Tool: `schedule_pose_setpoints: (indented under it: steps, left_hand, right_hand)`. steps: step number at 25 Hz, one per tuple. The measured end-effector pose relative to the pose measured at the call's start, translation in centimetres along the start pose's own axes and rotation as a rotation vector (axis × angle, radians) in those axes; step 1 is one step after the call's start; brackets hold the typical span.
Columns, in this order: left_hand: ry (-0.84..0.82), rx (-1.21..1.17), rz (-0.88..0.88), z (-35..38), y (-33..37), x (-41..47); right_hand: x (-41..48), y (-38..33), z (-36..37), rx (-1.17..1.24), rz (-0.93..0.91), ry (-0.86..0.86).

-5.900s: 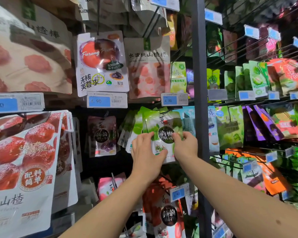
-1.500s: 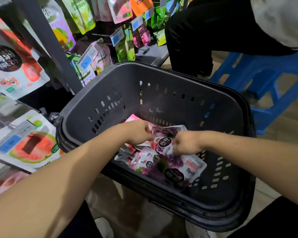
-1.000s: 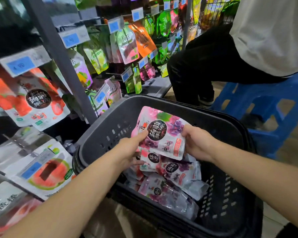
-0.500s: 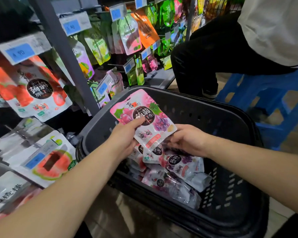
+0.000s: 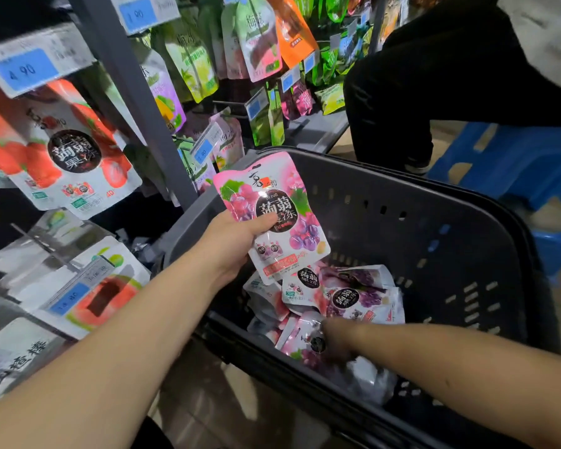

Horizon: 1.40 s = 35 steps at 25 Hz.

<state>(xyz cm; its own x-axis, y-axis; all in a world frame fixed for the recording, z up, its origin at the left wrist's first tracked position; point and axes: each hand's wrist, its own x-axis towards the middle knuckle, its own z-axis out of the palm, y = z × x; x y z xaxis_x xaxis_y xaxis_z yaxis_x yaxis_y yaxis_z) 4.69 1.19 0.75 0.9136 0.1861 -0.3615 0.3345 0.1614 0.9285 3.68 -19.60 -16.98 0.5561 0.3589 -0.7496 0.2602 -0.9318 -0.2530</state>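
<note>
Grape jelly pouch (image 5: 272,215) is being thumb-pinched by the left hand (image 5: 230,244) over the left rim of the basket (image 5: 188,218) while loose pouches (image 5: 353,296) inside are being touched by the right hand (image 5: 337,338) (grip unreadable, blurred); a slip outside is being risked by slick film.

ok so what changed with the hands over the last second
The right hand let go of the grape jelly pouch and dropped onto the pile of pouches in the basket; its grip there is blurred. The left hand now holds the pouch alone, raised higher. The basket stayed put.
</note>
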Motion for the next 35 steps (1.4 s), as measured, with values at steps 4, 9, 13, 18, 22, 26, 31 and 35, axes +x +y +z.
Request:
schedule_pose_setpoints:
  steps: [4, 9, 13, 18, 22, 26, 31, 35]
  left_hand:
    - [-0.017, 0.005, -0.012, -1.3, -0.1, 0.3]
    - [-0.035, 0.012, -0.002, -1.4, 0.0, 0.0]
    - [-0.049, 0.016, -0.008, -1.2, 0.1, -0.1]
    - [-0.045, 0.013, -0.015, -1.2, -0.2, 0.2]
    - [-0.048, 0.013, -0.018, -1.1, -0.3, 0.3]
    - [-0.054, 0.022, -0.021, -1.2, -0.4, 0.5]
    - [-0.054, 0.045, -0.029, -1.0, -0.5, 0.5]
    - [0.006, 0.007, -0.042, -0.9, -0.3, 0.2]
  right_hand:
    - [0.5, -1.0, 3.2, -0.121, 0.069, 0.133]
    - [0.6, -1.2, 4.3, -0.127, 0.11, 0.143]
    - [0.2, -1.2, 3.5, -0.204, 0.096, 0.17]
    - [0.5, 0.1, -2.7, -0.408, 0.047, 0.652]
    - [1.6, 4.2, -6.5, -0.506, 0.204, 0.694]
    - [1.6, 6.4, -7.2, -0.601, 0.302, 0.508]
    - [-0.7, 5.2, -9.3, -0.378, 0.219, 0.576]
    - [-3.9, 4.9, -14.2, 0.222, 0.217, 0.639]
